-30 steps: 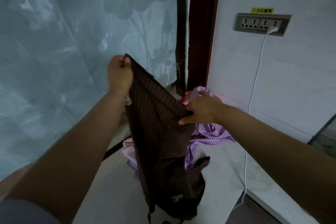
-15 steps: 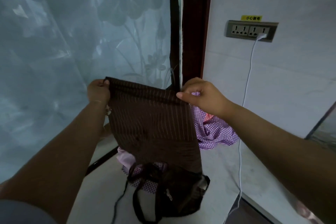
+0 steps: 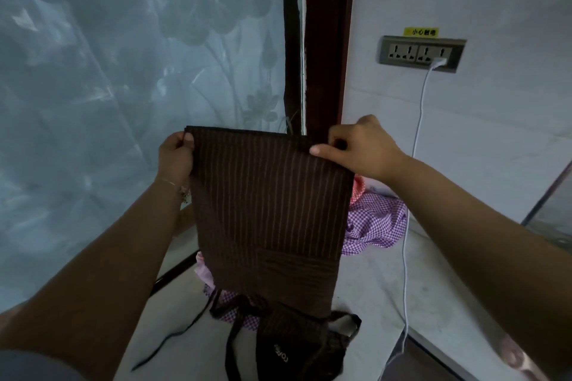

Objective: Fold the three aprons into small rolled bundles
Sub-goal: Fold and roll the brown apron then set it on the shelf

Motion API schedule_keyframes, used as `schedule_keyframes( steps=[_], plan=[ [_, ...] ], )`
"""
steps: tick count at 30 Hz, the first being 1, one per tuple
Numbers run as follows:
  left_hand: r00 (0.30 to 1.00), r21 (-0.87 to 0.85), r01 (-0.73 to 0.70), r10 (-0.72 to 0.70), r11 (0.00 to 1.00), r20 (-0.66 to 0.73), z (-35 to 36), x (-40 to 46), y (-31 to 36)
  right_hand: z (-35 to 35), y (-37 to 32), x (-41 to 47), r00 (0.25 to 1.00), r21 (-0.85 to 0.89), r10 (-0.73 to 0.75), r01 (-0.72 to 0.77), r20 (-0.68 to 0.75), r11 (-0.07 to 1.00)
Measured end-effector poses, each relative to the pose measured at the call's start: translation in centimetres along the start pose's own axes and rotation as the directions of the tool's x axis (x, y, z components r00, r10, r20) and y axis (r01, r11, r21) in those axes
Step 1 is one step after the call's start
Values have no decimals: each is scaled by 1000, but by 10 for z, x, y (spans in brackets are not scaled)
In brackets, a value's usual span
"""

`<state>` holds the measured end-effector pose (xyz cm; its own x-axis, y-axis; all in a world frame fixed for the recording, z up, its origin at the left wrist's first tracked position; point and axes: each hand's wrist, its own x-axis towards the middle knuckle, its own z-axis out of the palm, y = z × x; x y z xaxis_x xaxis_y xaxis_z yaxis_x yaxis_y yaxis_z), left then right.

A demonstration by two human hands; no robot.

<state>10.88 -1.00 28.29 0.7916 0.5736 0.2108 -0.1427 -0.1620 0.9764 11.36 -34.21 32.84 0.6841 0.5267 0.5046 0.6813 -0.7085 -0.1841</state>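
I am pinching the brown striped apron (image 3: pixel 269 210) taut between left hand (image 3: pixel 175 158) and right hand (image 3: pixel 362 148), probably squaring it; next, lowering it flat onto the table (image 3: pixel 356 294).

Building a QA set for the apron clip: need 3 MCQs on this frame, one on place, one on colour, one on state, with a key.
1. Where does the purple checked cloth lie?
A. behind the brown striped apron, to its right
B. draped over the left arm
C. hung from the wall socket

2. What colour is the cable plugged into the wall socket?
A. black
B. white
C. red

3. How is the brown striped apron held?
A. lying flat, untouched
B. rolled into a bundle
C. hanging, top corners pinched by both hands

Key: 1 A, it shows past the apron's right edge. 2 B, a white lead drops from the socket. 3 C, left hand and right hand each have a grip on a top corner.
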Motion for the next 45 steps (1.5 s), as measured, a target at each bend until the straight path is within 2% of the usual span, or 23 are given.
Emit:
schedule_keyframes(
  steps=[2,4,5,6,8,9,11,13,16,18,21,24,29,34,38,41,43,45],
  plan=[
    [999,-65,-11,14,998,43,4,-5,6,3,14,-4,984,-138,164,-154,68,978],
    [996,-127,-23,34,992,86,12,-16,15,7,21,-7,939,-320,336,-296,76,900],
    [992,-155,-36,54,987,116,19,-24,20,10,20,-7,929,-368,368,-333,29,868],
    [985,-185,-46,76,982,156,28,-35,26,12,16,-5,940,-338,338,-330,-37,881],
    [954,-234,-45,111,971,277,47,-56,35,17,-3,3,978,-72,174,-182,-115,981],
    [926,-234,-40,124,971,357,56,-66,39,17,-16,9,990,124,127,-119,-63,985],
    [847,-211,-21,130,977,516,70,-81,44,17,-38,22,979,408,114,-175,169,896],
    [798,-231,16,126,973,589,76,-88,46,14,-43,29,947,474,128,-261,294,841],
    [824,-214,0,121,977,554,73,-88,39,6,-33,33,938,515,162,-308,308,800],
    [850,-173,-49,132,984,510,72,-89,32,12,-30,31,960,525,162,-262,229,810],
    [865,-60,-238,240,969,440,71,-97,18,20,-32,28,982,531,177,-184,65,827],
    [873,45,-377,338,925,351,64,-103,-2,17,-30,28,977,544,214,-182,4,819],
    [865,158,-426,349,891,361,59,-104,-23,14,-29,28,977,534,212,-164,-28,829],
    [898,112,-380,337,918,284,60,-103,-25,16,-30,26,969,539,215,-118,-120,834],
    [868,250,-457,368,853,333,56,-99,-39,12,-31,26,955,538,222,-85,-195,839],
    [788,293,-498,286,816,545,48,-98,-51,7,-30,26,942,557,227,-53,-249,829],
    [715,396,-471,79,788,695,45,-100,-56,4,-29,27,930,569,240,-42,-278,821],
    [681,538,-426,-134,727,720,38,-99,-67,2,-27,27,916,577,260,-38,-306,816]
  ],
)
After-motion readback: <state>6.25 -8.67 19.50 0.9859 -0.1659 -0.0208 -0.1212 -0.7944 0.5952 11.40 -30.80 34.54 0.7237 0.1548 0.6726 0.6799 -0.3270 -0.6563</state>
